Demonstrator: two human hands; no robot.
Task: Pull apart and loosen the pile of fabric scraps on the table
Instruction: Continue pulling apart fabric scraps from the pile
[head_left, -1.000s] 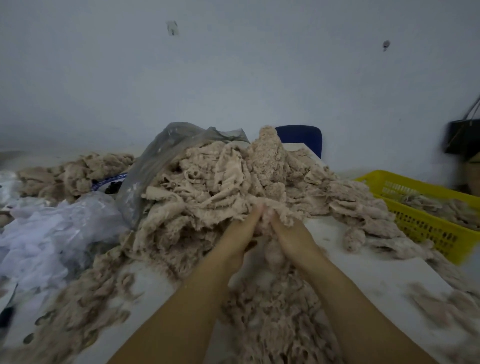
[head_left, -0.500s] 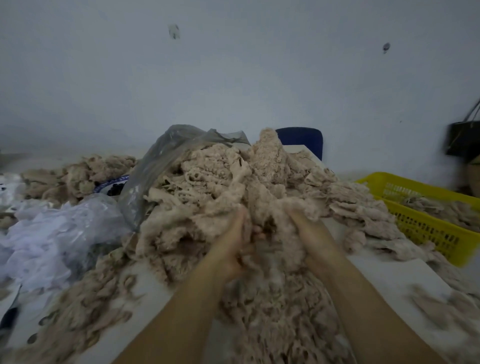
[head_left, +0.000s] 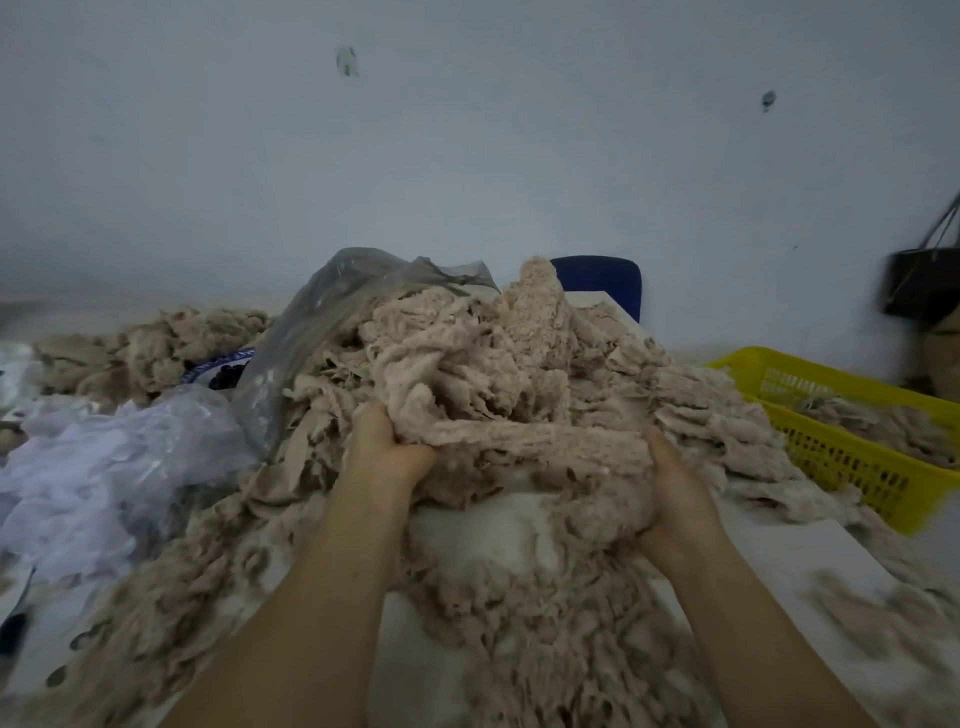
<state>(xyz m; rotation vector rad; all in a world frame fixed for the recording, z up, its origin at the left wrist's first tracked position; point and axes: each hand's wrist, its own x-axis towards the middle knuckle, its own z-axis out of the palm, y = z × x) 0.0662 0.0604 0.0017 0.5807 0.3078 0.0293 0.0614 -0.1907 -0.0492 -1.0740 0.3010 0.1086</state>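
Observation:
A large heap of beige fabric scraps (head_left: 519, 364) covers the middle of the white table (head_left: 810, 566). My left hand (head_left: 387, 449) grips a bunch of scraps at the heap's near left side. My right hand (head_left: 675, 493) grips scraps at the near right, thumb up against the fabric. A band of fabric stretches between the two hands. Looser scraps (head_left: 545, 623) lie spread on the table between my forearms.
A grey plastic bag (head_left: 332, 312) leans on the heap's left. White crumpled plastic (head_left: 104, 467) lies at the left, with another beige pile (head_left: 150, 348) behind. A yellow basket (head_left: 852, 457) with scraps sits at the right. A blue chair back (head_left: 602, 280) stands behind the table.
My hands have moved apart, left hand to the left and right hand to the right, stretching a clump of scraps between them and lifting it off the table.

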